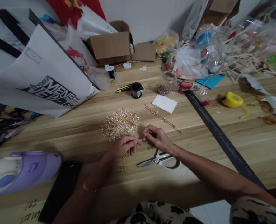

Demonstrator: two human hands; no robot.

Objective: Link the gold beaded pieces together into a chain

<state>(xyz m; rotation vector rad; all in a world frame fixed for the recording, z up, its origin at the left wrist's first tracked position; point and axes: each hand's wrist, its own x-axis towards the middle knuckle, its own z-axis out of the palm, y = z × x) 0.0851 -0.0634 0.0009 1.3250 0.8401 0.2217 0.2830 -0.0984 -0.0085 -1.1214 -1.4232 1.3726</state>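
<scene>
My left hand (128,145) is closed in a pinch at the near edge of a pile of small gold and clear beaded pins (120,124). Gold beads show at its fingers, but what it grips is too small to make out. A short gold beaded strand (125,156) lies just below that hand. Close by on the right, my right hand (156,137) has thumb and fingertips pressed together, their contents hidden. White-handled scissors (160,160) lie under my right wrist, blades pointing left. Beyond this hand a gold beaded chain (162,117) is stretched along the table.
Behind the pile are a wire spool (136,91), a yellow-black cutter (122,88), a bead jar (167,82) and a white card (164,104). A black metal ruler (218,140) and yellow tape measure (232,99) lie right. A black phone (60,189) lies left.
</scene>
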